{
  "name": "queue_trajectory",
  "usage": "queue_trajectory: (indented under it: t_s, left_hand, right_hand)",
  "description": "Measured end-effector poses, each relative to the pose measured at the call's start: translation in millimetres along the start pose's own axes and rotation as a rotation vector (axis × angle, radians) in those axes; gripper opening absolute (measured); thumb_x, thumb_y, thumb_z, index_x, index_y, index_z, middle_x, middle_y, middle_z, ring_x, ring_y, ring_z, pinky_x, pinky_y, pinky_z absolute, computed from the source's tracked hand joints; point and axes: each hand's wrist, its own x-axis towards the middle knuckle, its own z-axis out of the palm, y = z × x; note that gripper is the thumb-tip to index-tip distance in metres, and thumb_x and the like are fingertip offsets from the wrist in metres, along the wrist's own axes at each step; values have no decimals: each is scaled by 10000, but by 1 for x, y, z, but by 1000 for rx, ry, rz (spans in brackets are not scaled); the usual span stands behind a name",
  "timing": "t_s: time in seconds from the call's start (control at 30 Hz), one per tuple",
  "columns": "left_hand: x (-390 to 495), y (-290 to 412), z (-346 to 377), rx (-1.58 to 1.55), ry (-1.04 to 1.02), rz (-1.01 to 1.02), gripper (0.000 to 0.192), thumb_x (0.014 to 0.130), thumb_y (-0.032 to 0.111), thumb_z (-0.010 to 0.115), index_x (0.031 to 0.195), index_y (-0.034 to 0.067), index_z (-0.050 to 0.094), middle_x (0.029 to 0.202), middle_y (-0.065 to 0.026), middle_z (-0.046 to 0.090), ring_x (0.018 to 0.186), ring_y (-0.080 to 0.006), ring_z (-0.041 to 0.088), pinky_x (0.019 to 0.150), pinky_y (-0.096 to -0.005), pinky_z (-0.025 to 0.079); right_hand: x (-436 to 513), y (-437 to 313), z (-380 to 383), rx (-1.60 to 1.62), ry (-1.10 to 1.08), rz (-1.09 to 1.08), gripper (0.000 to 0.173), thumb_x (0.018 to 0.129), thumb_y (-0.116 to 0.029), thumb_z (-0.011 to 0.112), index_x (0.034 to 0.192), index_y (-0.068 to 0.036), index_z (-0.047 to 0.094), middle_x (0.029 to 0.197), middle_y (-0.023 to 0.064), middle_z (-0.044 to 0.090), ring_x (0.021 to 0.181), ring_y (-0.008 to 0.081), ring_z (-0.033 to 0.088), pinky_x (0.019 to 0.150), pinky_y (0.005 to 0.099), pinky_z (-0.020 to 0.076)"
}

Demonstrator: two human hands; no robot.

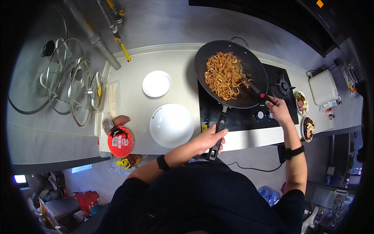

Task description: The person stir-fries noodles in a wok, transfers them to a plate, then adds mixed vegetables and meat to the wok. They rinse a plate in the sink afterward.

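My left hand [209, 138] grips the long dark handle [221, 120] of a black wok [258, 74]. Stir-fried noodles [222, 73], thick and brown with red bits, lie mostly in the left and middle of the wok. In my right hand [279, 110] is the dark handle of a spatula [254, 87] marked with a red spot. Its head is blurred and partly hidden among the noodles. The wok covers the left part of a black gas cooktop [245, 120] and overhangs its left side.
Left of the wok stand a large white bowl [171, 125] and a smaller one [157, 84]. A red-lidded tub [120, 143] sits near the counter's front edge. Glass lids [80, 93] hang on the left wall. Two plates of food [301, 103] rest right of the burner [283, 85].
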Motion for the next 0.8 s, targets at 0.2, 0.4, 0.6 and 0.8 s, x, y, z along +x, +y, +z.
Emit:
queue_trajectory:
  t_s: [0.2,0.4,0.6,0.8]
  left_hand:
    - [-1,-3,-1,-10,14,-20,318,988,319,524,1051,66,344,851,-76,524,630,-167,564,524,-334,518]
    - [0,-2,-1,-19,15,-20,306,990,318,519,1044,73,344,842,-78,521,630,-165,566,527,-330,517]
    - [0,-1,-1,2,17,-19,291,987,310,522,1050,80,355,846,-73,521,634,-164,567,533,-331,520]
    - [-1,-2,-1,6,29,-15,332,978,338,536,1078,70,368,858,-70,521,643,-163,570,542,-336,527]
  right_hand:
    - [-33,-43,-48,-708,353,-519,366,851,-174,622,1208,-95,639,775,201,660,728,325,665,681,420,510]
    - [27,-65,-133,-886,116,-239,214,773,-221,656,897,-63,730,693,178,648,680,341,649,644,410,490]
    - [89,-39,-83,-456,-238,-450,177,827,-190,659,864,-17,662,561,43,522,424,118,451,387,283,325]
    - [24,-92,-43,-456,-4,-328,303,829,-155,655,1116,-68,691,636,109,607,536,205,557,548,320,447]
